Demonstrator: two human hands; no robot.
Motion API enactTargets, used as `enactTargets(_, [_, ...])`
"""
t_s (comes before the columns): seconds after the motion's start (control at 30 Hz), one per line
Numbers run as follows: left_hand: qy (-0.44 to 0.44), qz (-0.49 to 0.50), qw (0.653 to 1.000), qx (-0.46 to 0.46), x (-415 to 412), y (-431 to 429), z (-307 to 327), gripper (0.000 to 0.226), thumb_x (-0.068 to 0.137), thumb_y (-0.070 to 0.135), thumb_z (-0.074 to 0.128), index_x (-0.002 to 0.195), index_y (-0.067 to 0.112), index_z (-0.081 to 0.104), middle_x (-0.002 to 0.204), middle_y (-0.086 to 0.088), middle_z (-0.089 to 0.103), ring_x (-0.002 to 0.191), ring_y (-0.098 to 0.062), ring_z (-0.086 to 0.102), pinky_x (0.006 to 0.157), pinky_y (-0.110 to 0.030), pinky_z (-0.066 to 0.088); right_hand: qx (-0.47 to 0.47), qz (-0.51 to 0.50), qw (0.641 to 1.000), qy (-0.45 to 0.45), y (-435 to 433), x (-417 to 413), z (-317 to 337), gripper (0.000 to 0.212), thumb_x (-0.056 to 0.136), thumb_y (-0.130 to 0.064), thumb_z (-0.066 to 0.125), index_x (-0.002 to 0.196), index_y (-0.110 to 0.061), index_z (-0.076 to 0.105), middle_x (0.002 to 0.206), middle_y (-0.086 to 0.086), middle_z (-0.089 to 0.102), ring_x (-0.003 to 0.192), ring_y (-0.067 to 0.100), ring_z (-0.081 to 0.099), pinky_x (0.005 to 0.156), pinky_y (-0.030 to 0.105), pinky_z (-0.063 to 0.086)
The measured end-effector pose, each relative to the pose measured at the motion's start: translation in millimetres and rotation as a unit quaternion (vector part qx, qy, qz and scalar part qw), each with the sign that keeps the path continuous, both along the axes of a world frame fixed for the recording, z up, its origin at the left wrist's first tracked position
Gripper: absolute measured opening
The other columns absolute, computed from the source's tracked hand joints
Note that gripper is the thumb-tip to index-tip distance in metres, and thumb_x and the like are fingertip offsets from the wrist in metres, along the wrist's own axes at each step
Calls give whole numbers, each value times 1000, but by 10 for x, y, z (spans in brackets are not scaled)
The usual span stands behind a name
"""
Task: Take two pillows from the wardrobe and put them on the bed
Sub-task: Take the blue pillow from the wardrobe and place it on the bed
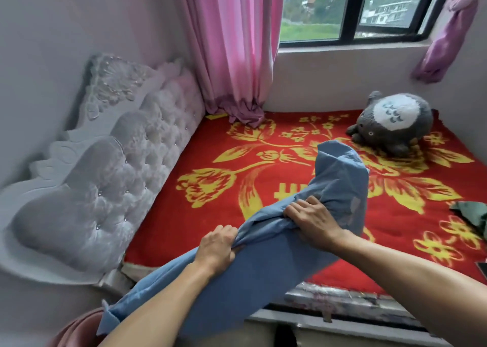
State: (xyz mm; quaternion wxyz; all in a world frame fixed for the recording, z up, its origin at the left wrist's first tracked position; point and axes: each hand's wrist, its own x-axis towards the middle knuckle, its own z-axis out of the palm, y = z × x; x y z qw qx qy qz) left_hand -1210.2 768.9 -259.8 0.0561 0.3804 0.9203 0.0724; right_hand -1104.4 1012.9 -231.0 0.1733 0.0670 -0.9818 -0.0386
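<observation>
A long blue pillow [266, 265] reaches from the lower left up over the bed's near edge, its far end raised above the blanket. My left hand [217, 248] grips bunched blue cloth near the pillow's middle. My right hand [312, 221] clutches the cloth further up, close to the raised end. The bed [210, 215] carries a red blanket with yellow flowers. The wardrobe and any second pillow are out of sight.
A tufted grey headboard [110, 173] lines the bed's left side. A grey plush toy [395, 122] lies at the far right under the window, and pink curtains [232, 57] hang at the back. A dark green cloth [471, 215] lies at the right edge.
</observation>
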Motion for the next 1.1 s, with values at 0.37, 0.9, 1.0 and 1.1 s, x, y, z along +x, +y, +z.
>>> enactTargets(0.37, [-17,101,994,-43,-1801,-189,97,35,89,50,52,98,16,52,102,-4,59,102,-26,55,80,-42,45,-25,98,994,-52,12,-2389,-89,22,67,-24,72,83,-16,59,73,-1,62,69,24,61,66,35,28])
enactTargets(0.9, [-85,64,994,2,-4260,-490,-327,28,89,43,52,101,19,52,106,-3,60,107,-26,55,83,-39,45,-6,30,995,-95,-429,-4609,-240,13,75,-16,65,85,-16,58,77,0,63,74,25,60,68,38,42])
enactTargets(1.0, [-87,43,995,16,-4507,-425,-317,30,89,44,52,105,19,53,109,-2,61,109,-24,54,85,-39,45,16,18,995,-92,-394,-4801,-175,19,70,-19,71,83,-18,58,74,-3,63,71,22,60,68,34,34])
enactTargets(1.1, [-76,25,996,30,-4694,-263,-257,30,89,45,52,104,19,53,107,-2,61,106,-25,55,82,-39,46,25,3,996,-81,-244,-4924,-89,23,67,-20,76,81,-19,58,72,-4,62,68,22,59,66,33,28])
